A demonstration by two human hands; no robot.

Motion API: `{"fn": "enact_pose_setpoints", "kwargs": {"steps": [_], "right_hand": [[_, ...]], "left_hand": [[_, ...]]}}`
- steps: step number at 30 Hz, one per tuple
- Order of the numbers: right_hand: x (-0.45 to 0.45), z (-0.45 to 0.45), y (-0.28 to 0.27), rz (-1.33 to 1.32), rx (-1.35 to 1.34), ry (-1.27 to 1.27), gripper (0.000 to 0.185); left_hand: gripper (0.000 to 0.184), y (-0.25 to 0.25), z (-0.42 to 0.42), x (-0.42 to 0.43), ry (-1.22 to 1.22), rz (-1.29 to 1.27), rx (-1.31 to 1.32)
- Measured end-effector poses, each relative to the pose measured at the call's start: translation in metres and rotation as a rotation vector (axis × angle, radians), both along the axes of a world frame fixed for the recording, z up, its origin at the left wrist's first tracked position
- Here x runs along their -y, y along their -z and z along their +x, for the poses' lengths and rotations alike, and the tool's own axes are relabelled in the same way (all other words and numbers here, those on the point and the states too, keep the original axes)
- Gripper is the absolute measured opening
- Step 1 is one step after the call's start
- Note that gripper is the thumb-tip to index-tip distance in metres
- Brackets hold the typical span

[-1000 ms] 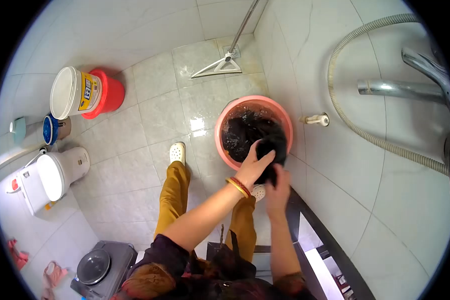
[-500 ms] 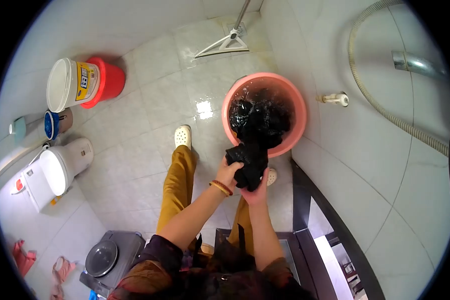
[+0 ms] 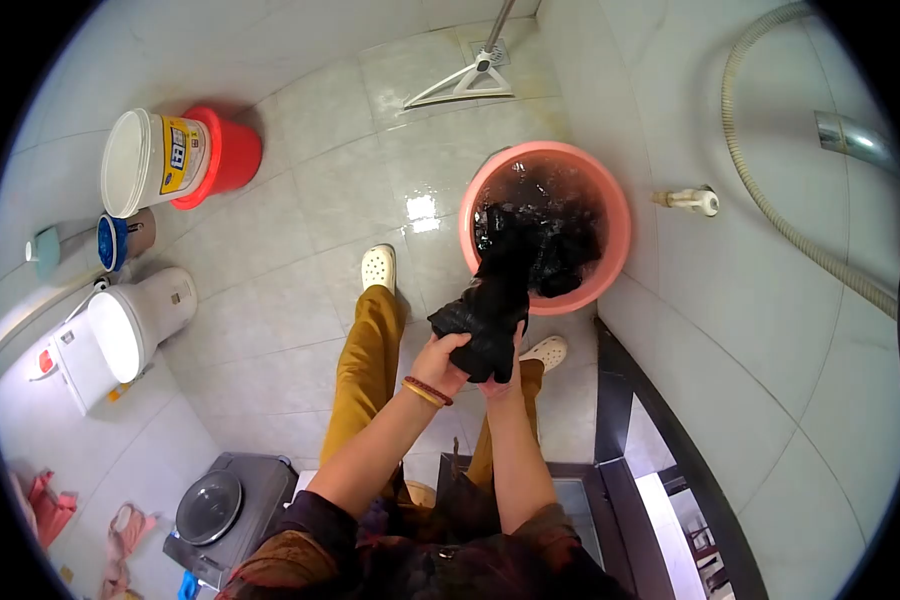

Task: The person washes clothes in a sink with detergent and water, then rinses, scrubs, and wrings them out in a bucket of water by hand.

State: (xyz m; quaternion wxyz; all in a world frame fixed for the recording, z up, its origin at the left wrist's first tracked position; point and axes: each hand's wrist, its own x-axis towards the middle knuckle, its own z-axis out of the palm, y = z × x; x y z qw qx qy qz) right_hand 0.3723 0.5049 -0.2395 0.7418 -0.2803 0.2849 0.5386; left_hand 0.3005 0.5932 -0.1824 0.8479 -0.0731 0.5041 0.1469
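A wet black cloth [image 3: 490, 310] is bunched between my two hands and trails over the near rim of a pink basin [image 3: 618, 215]. My left hand [image 3: 438, 366], with red and yellow bands at the wrist, grips its left side, thumb on top. On the right side my right hand [image 3: 505, 375] holds the cloth from below, its fingers partly hidden. Dark water and more black fabric [image 3: 570, 255] fill the basin.
A white squeegee [image 3: 470, 85] stands behind the basin. At the left are a white bucket [image 3: 160, 160] in a red one [image 3: 235, 155], a toilet [image 3: 120, 335] and a grey machine [image 3: 240, 500]. A tap [image 3: 695, 201] and hose [image 3: 760, 190] are at the right wall.
Both hands have drawn the cloth from over the basin back toward my body, past its near rim. Over the last half second the hands moved slightly, and the view shifted.
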Motion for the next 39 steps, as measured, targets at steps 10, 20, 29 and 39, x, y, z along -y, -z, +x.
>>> {"fn": "enact_pose_setpoints", "kwargs": {"steps": [10, 20, 29, 39], "right_hand": [[0.039, 0.030, -0.018, -0.220, -0.003, 0.006, 0.047], [0.032, -0.006, -0.006, 0.118, -0.349, -0.015, 0.048], [0.025, 0.099, -0.129, -0.033, -0.067, -0.021, 0.064], [-0.070, 0.033, -0.112, -0.223, 0.447, -0.069, 0.035]], "left_hand": [[0.044, 0.012, 0.025, -0.042, 0.105, 0.402, -0.124], [0.046, 0.004, -0.009, -0.005, 0.912, 1.292, -0.436], [0.033, -0.092, 0.101, 0.000, 1.107, 2.179, -0.209], [0.053, -0.098, 0.045, -0.043, 0.952, 1.885, -0.366]]}}
